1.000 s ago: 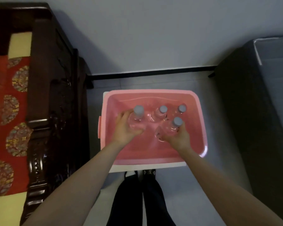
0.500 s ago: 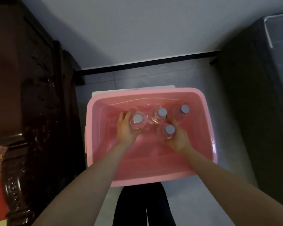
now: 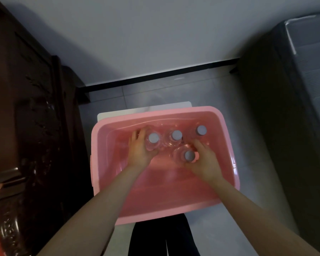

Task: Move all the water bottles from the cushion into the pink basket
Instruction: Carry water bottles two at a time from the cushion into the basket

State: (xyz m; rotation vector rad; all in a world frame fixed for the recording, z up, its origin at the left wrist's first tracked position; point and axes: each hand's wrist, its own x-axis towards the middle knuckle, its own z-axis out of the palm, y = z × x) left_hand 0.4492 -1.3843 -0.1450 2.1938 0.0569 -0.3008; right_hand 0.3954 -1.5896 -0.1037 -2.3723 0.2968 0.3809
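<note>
Left hand [image 3: 139, 151]: still wrapped round the left bottle [image 3: 153, 140], as half a second before.
Right hand [image 3: 204, 161]: still curled round the near bottle [image 3: 187, 156], which has been drawn slightly nearer.
Pink basket [image 3: 107, 163]: both are stood upright inside, beside two more bottles [image 3: 176, 136].

Dim, soft-focus wide-angle view; edges bowed, sides in shadow.

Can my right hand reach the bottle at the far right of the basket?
Probably yes: the far right bottle stands just beyond the right hand with nothing between them, though that hand grips the near bottle.
</note>
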